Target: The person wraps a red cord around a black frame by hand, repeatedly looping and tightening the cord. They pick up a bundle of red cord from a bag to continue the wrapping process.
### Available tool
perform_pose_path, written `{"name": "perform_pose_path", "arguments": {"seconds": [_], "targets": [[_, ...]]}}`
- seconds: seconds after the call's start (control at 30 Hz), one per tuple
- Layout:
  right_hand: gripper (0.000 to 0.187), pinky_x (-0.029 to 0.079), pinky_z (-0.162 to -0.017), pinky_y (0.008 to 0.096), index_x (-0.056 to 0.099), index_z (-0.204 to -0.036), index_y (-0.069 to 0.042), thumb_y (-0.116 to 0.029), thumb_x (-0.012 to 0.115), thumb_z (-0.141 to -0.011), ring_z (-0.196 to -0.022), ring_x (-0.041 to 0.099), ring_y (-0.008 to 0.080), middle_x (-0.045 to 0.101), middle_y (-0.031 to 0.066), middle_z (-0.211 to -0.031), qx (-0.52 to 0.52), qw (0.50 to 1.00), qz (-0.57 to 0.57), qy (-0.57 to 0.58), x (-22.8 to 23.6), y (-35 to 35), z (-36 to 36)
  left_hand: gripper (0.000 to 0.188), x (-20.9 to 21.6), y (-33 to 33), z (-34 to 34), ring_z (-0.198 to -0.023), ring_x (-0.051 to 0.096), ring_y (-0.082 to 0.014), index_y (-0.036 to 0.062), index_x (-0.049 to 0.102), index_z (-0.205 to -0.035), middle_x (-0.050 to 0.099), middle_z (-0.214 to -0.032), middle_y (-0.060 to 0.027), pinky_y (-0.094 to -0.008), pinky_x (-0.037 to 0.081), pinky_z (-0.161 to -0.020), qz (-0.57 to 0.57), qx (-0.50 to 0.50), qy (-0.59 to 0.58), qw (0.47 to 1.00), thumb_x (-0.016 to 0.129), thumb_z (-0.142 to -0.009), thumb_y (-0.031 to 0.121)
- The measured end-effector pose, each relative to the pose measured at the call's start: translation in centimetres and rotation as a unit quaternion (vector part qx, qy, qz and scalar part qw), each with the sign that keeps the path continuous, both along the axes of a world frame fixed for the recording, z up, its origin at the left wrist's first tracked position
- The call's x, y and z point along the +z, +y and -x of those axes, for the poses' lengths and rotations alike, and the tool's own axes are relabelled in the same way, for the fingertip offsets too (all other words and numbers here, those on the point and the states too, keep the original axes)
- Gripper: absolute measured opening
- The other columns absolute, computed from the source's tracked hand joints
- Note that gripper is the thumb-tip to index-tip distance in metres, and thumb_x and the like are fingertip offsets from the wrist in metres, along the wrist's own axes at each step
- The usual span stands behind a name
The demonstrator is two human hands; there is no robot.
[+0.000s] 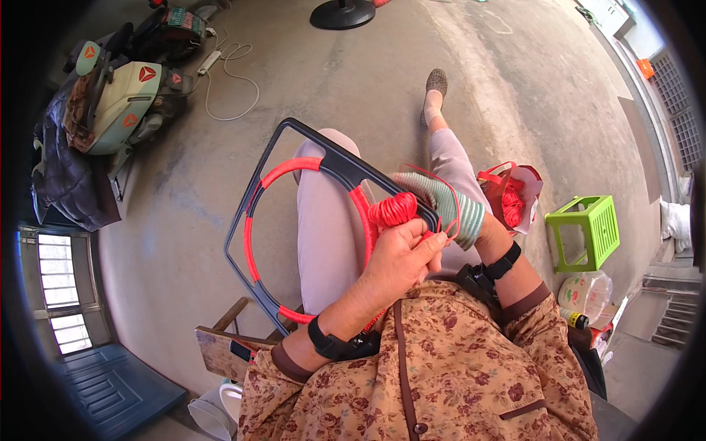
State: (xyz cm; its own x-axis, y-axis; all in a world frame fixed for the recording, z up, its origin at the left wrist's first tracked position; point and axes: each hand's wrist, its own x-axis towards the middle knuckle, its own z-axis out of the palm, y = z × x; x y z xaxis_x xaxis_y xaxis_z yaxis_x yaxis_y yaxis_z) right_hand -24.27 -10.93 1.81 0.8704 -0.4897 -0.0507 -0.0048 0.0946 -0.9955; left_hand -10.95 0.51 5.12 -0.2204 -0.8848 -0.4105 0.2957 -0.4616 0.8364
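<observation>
1. Pinching a red strand (458, 209) between thumb and forefinger, the left hand (401, 253) has its other fingers curled in, beside the right end of a black frame (344, 163).
2. Just above those fingers sits a red bundle (393, 209) of cord, close against the frame's edge.
3. Behind that edge is the right hand (452, 209), gloved; its fingertips are mostly hidden, so I cannot tell how firmly they grasp. The strand loops over the glove.
4. Counted: one frame, held over the left leg, with one ring (294, 166) inside it; one bundle; one glove; two wristbands (505, 261); one bag (529, 187) with more red cord in it; one green stool (604, 220).
5. Red cord wraps the round ring in separate stretches, with smooth black between. The frame is angular, the glove striped and knitted, the stool slatted on top, the floor (206, 162) grey and stained.
</observation>
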Motion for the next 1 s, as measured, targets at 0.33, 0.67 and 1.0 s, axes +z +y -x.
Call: {"name": "perform_pose_path", "arguments": {"seconds": [0.33,0.67,1.0], "targets": [[0.057,0.049,-0.087,0.0258,0.052,-0.126,0.000,-0.005,0.077,-0.075,-0.097,0.059,0.0121,0.063,0.0057,-0.112,-0.061,0.973,-0.221,-0.038,-0.3,0.8,-1.2,0.021,0.4,0.1,0.6,-0.047,0.043,-0.0025,0.0014,0.057,-0.091,0.057,-0.067,-0.0017,-0.0165,0.032,-0.043,0.053,0.009,-0.030,0.998,0.055,-0.097,0.021],[0.056,0.052,-0.073,0.0231,0.039,-0.140,0.000,-0.013,0.061,-0.090,-0.086,0.062,0.0136,0.063,0.0075,-0.102,-0.153,0.919,-0.364,-0.003,1.6,-0.4,-0.2,0.022,-1.1,-0.3,1.2,-0.047,0.043,-0.0029,0.0035,0.055,-0.084,0.057,-0.065,-0.0021,-0.0174,0.031,-0.043,0.029,0.005,-0.006,1.000,0.056,-0.096,0.022],[0.061,0.049,-0.087,0.0322,0.058,-0.119,-0.005,-0.037,0.079,-0.071,-0.097,0.063,0.0230,0.066,0.0155,-0.104,-0.049,0.942,0.208,0.258,4.7,0.5,-3.2,0.020,-1.9,-0.8,1.2,-0.046,0.044,-0.0064,0.0013,0.059,-0.085,0.054,-0.062,-0.0022,-0.0212,0.033,-0.044,0.054,0.027,-0.055,0.997,0.056,-0.094,0.019]]}}
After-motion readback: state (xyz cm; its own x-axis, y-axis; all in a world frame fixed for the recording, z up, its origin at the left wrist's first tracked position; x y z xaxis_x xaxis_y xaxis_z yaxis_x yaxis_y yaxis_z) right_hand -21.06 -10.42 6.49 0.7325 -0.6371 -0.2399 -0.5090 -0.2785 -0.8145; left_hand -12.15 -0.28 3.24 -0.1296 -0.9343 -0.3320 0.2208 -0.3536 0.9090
